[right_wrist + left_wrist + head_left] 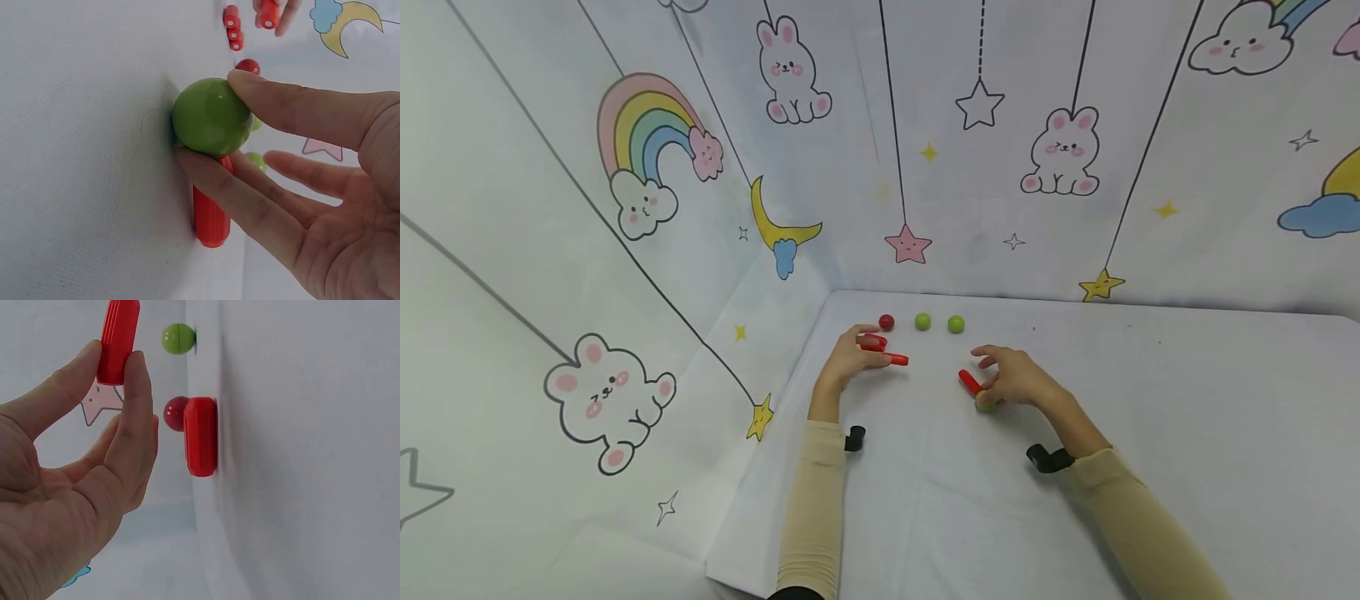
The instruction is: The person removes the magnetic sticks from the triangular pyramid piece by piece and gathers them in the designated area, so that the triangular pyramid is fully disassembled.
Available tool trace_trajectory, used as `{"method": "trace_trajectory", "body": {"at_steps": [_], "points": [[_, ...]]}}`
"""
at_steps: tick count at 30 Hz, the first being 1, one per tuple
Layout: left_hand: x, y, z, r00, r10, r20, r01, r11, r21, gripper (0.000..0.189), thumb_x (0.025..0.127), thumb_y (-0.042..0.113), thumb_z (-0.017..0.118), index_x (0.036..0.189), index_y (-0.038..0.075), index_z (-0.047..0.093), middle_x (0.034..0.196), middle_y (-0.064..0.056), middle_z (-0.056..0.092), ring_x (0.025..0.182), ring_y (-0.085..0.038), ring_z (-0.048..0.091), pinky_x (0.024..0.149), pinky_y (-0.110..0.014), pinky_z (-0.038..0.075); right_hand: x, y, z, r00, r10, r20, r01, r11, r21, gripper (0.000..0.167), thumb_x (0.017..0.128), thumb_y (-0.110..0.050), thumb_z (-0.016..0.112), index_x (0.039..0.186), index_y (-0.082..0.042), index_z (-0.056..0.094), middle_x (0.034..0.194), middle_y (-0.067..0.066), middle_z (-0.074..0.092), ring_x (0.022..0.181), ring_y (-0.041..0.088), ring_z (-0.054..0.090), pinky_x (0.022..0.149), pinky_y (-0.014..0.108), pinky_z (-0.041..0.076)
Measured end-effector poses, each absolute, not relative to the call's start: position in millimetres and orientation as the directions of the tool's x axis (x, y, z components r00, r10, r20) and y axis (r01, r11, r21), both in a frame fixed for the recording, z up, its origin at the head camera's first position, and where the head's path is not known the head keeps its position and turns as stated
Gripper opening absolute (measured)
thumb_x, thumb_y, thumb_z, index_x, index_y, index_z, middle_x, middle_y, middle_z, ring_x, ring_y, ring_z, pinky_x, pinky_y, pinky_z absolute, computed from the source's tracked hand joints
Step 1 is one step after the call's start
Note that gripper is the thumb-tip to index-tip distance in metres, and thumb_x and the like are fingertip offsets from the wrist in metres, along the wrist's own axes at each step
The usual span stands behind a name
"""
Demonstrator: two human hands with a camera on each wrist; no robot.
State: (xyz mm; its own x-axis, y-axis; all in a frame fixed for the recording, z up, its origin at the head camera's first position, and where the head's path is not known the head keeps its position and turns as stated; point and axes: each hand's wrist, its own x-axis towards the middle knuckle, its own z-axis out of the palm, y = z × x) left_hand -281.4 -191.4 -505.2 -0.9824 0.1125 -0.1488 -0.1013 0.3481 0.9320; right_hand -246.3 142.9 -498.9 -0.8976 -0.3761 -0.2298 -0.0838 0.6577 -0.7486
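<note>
gripping a green ball point(209, 117) lower right of the head frame's centre, the right hand point(1017, 377) has thumb and finger spread around it, while the left hand point(852, 357) pinches a ridged red cylinder point(119, 340) between close fingertips just below centre.

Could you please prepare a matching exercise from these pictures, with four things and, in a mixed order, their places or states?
Column 1
1. Left hand
2. Right hand
3. Red ball
4. Pink star

Column 2
A. Printed on the wall
B. Pinches a green ball
C. Left of two other green balls in the head view
D. Pinches a red stick

Right pairs: 1-D; 2-B; 3-C; 4-A
</note>
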Motion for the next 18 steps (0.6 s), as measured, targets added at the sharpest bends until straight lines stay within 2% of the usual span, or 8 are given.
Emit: {"method": "trace_trajectory", "body": {"at_steps": [9, 18], "points": [[-280.9, -209.4, -512.8, -0.982, -0.004, -0.186, -0.177, 0.343, 0.923, 0.074, 0.088, 0.013, 0.083, 0.152, 0.009, 0.047, 0.145, -0.020, 0.054, 0.123, -0.035, 0.058, 0.101, -0.043, 0.055, -246.5, 142.5, -500.6, -0.898, -0.377, -0.227, -0.092, 0.664, -0.742, 0.088, 0.079, -0.006, 0.090, 0.155, -0.007, 0.045, 0.143, 0.021, 0.059, 0.102, 0.022, 0.070, 0.082, 0.037, 0.060], [-283.8, -216.8, -519.2, -0.973, -0.053, -0.225, -0.229, 0.345, 0.910, 0.073, 0.087, 0.010, 0.084, 0.150, 0.008, 0.048, 0.145, -0.020, 0.055, 0.126, -0.037, 0.056, 0.107, -0.047, 0.051, -246.6, 142.5, -501.1, -0.897, -0.383, -0.219, -0.105, 0.668, -0.737, 0.087, 0.079, -0.007, 0.090, 0.155, -0.007, 0.046, 0.142, 0.020, 0.060, 0.101, 0.022, 0.070, 0.081, 0.036, 0.060]]}}
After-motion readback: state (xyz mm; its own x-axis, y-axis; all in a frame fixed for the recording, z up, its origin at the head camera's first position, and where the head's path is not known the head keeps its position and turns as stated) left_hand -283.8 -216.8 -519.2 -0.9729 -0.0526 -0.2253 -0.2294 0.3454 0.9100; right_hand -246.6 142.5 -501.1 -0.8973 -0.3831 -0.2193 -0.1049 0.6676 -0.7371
